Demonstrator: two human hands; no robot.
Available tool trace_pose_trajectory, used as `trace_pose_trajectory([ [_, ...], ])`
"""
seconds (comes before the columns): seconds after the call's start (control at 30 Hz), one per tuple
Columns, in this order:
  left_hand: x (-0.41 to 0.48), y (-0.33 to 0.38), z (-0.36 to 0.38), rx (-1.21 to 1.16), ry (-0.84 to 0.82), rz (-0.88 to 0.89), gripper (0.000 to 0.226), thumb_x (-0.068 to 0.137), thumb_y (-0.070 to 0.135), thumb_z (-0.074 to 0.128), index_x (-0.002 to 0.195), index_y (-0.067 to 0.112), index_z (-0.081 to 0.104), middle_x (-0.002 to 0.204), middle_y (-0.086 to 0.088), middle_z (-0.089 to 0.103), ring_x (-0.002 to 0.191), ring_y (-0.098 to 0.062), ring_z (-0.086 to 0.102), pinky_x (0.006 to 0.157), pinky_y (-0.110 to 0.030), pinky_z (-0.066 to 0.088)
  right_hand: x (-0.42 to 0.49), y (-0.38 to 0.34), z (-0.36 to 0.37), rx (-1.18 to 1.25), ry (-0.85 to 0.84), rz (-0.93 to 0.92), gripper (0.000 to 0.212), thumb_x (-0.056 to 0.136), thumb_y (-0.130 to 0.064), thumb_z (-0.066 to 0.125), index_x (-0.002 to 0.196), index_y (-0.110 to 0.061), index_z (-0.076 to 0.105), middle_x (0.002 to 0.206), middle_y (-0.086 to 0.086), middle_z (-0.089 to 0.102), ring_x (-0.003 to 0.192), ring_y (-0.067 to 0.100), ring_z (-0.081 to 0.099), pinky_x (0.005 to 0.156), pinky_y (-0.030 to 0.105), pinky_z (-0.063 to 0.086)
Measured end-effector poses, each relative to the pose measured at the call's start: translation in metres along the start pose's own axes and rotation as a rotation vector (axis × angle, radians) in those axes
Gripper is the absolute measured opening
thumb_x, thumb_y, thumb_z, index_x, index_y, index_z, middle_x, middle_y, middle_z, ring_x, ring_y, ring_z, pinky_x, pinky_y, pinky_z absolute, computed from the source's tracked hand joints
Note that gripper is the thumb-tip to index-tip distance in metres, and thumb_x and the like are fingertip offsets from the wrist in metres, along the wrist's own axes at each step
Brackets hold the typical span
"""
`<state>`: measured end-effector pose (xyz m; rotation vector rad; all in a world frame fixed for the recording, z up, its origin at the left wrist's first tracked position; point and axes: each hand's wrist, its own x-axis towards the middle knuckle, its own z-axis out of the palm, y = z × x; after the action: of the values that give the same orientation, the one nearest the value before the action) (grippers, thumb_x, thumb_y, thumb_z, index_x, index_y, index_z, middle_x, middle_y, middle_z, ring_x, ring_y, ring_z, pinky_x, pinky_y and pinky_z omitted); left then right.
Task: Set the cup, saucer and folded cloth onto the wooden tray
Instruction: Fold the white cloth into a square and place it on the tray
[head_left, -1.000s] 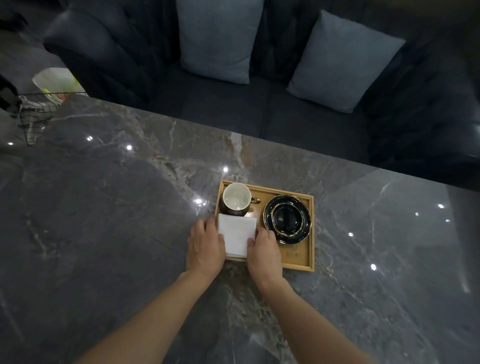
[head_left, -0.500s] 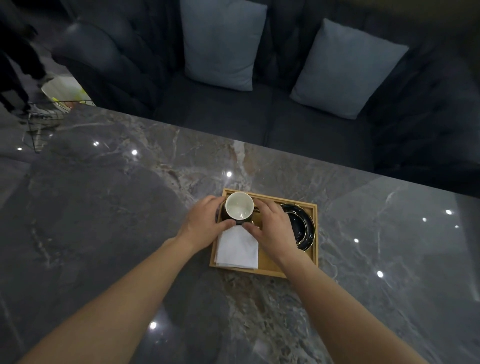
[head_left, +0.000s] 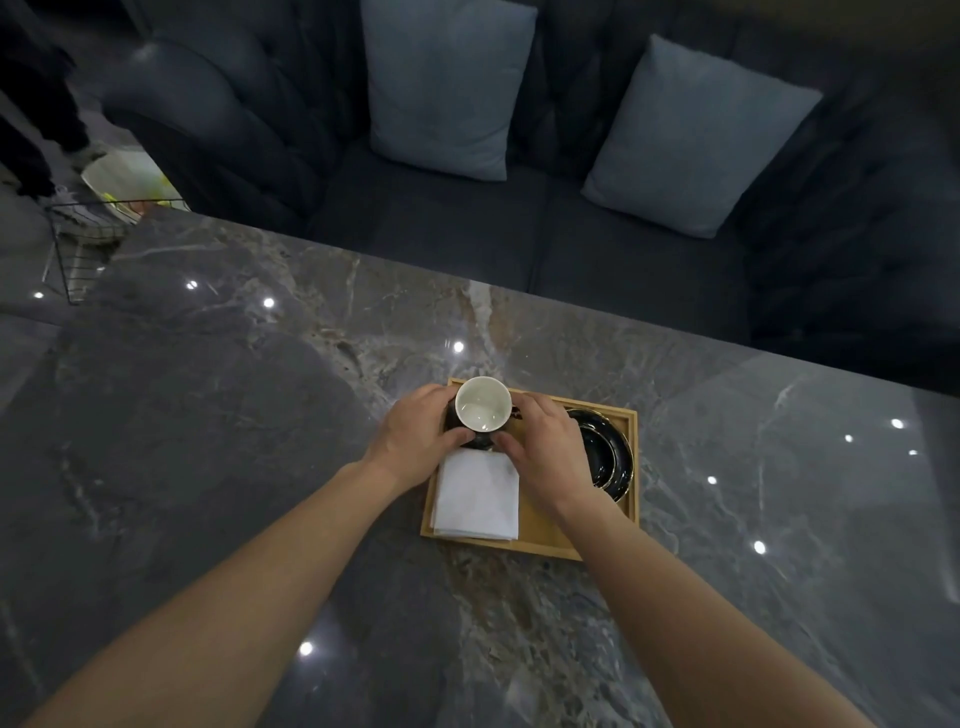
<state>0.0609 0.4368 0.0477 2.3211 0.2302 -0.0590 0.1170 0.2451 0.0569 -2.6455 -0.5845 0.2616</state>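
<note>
— Hands first: where are they?
— Both on the cup (head_left: 483, 410). The left hand (head_left: 415, 436) wraps its left side, the right hand (head_left: 545, 447) its right side, each grip curled against the dark outer wall, thumbs meeting near the cup's near edge.
— Is the cup on the tray?
— It is over the far left corner of the wooden tray (head_left: 540, 535), upright, white inside and empty. Whether its base touches the tray floor I cannot tell; the fingers hide it.
— And the cloth?
— The folded cloth (head_left: 478, 493), white and square, lies flat in the tray's near left part, just in front of the cup, its far edge under the two thumbs.
— The saucer?
— The saucer (head_left: 608, 457), black with a gold rim, sits in the tray's right half, partly covered by the right hand and wrist.
— What carries it all?
— A dark grey marbled table (head_left: 208, 415), glossy with small light reflections. Beyond its far edge stands a dark sofa (head_left: 441, 234) with two grey cushions (head_left: 447, 83), and at the far left a wire basket (head_left: 83, 249)
</note>
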Motion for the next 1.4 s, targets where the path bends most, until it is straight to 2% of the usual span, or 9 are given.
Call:
trace_pose_trajectory([
  [0.23,-0.014,-0.002,0.001,0.033,0.032,-0.060,0.053,0.086,0.041,0.075,0.131,0.019,0.059,0.121,-0.002,0.062,0.111,-0.020,0.057,0.090,-0.035,0.047,-0.016,0.000,-0.001,-0.042,0.036,0.071,0.059,0.090,-0.041,0.070,0.141,-0.017,0.050,0.142,0.001,0.054,0.132,0.022,0.047,0.108,0.044,0.041],
  [0.3,-0.033,-0.006,0.006,0.070,0.090,-0.105,0.048,0.090,0.046,0.068,0.128,0.018,0.058,0.122,-0.002,0.061,0.112,-0.020,0.056,0.088,-0.031,0.043,-0.036,0.003,0.002,-0.055,0.079,0.056,0.053,0.092,-0.039,0.067,0.137,-0.015,0.052,0.141,0.003,0.054,0.130,0.022,0.048,0.107,0.043,0.042],
  [0.4,-0.071,-0.011,0.021,0.173,0.140,-0.095,0.055,0.098,0.049,0.049,0.139,0.012,0.049,0.136,-0.007,0.057,0.123,-0.023,0.053,0.099,-0.033,0.042,-0.070,0.011,0.011,-0.087,0.005,-0.024,0.053,0.095,-0.038,0.061,0.141,-0.014,0.051,0.145,0.004,0.052,0.134,0.021,0.046,0.111,0.041,0.042],
  [0.5,-0.101,-0.012,0.042,0.295,0.056,0.026,0.065,0.102,0.044,0.040,0.155,0.008,0.031,0.160,-0.013,0.036,0.147,-0.027,0.036,0.118,-0.044,0.035,-0.094,0.013,0.025,-0.114,-0.093,-0.080,0.058,0.099,-0.039,0.055,0.149,-0.011,0.044,0.155,0.008,0.044,0.142,0.024,0.041,0.117,0.040,0.033],
  [0.63,-0.113,-0.015,0.061,0.428,-0.120,0.065,0.072,0.105,0.048,0.027,0.163,0.010,0.005,0.171,-0.008,-0.003,0.158,-0.021,-0.001,0.128,-0.041,0.011,-0.107,0.010,0.036,-0.143,-0.185,-0.104,0.061,0.104,-0.040,0.044,0.156,-0.009,0.033,0.165,0.009,0.027,0.152,0.022,0.024,0.123,0.032,0.013],
  [0.93,-0.108,-0.026,0.061,0.561,-0.227,0.052,0.072,0.105,0.052,0.011,0.159,0.013,-0.018,0.168,-0.005,-0.023,0.156,-0.018,-0.018,0.128,-0.041,-0.003,-0.107,0.002,0.043,-0.129,-0.199,-0.045,0.060,0.106,-0.040,0.040,0.157,-0.009,0.031,0.167,0.009,0.019,0.154,0.023,0.019,0.123,0.033,0.016],
  [1.17,-0.109,-0.019,0.057,0.557,-0.234,0.043,0.071,0.106,0.049,0.012,0.160,0.012,-0.016,0.169,-0.006,-0.023,0.156,-0.018,-0.018,0.127,-0.039,-0.006,-0.111,0.005,0.038,-0.142,-0.169,-0.054,0.060,0.104,-0.044,0.041,0.155,-0.013,0.036,0.165,0.006,0.027,0.152,0.021,0.024,0.121,0.036,0.023],
  [1.33,-0.119,0.009,0.059,0.418,-0.060,0.160,0.065,0.106,0.041,0.032,0.159,0.005,0.021,0.168,-0.015,0.020,0.156,-0.025,0.019,0.125,-0.044,0.024,-0.119,0.035,0.013,-0.193,0.004,-0.036,0.057,0.099,-0.049,0.048,0.147,-0.020,0.046,0.152,-0.002,0.048,0.142,0.018,0.040,0.112,0.041,0.038],
  [1.4,-0.113,0.028,0.069,0.396,-0.033,0.223,0.064,0.106,0.042,0.034,0.158,0.004,0.026,0.166,-0.015,0.027,0.155,-0.024,0.022,0.125,-0.043,0.024,-0.118,0.059,0.001,-0.218,0.045,0.015,0.062,0.095,-0.051,0.054,0.147,-0.018,0.046,0.153,0.000,0.047,0.144,0.021,0.038,0.112,0.046,0.040],
])
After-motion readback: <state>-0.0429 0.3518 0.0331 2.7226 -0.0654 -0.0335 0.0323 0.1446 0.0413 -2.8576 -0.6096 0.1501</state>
